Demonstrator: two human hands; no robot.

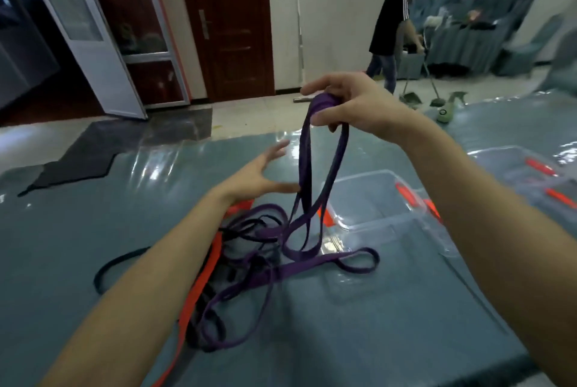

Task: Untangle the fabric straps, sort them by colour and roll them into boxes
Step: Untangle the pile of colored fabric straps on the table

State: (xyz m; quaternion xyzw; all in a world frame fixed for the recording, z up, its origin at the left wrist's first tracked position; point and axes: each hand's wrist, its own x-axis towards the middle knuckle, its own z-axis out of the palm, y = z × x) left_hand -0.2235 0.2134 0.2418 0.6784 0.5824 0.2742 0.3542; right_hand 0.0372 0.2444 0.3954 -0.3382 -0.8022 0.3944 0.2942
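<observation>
My right hand [349,102] is raised above the table and grips a gathered bunch of the purple strap [304,174]. Long purple loops hang from it down to a tangle on the table. My left hand [259,174] is open with fingers spread, its fingertips close to the hanging loops. The tangle below mixes purple strap with an orange strap [199,286] and a black strap [115,264]. A clear plastic box [374,199] with orange latches stands just right of the tangle.
A second clear box [524,171] with orange latches sits at the far right. The table [78,199] has a teal cover under glossy plastic. A person [393,27] sweeps the floor in the background. A dark cloth [84,161] lies at the table's far left.
</observation>
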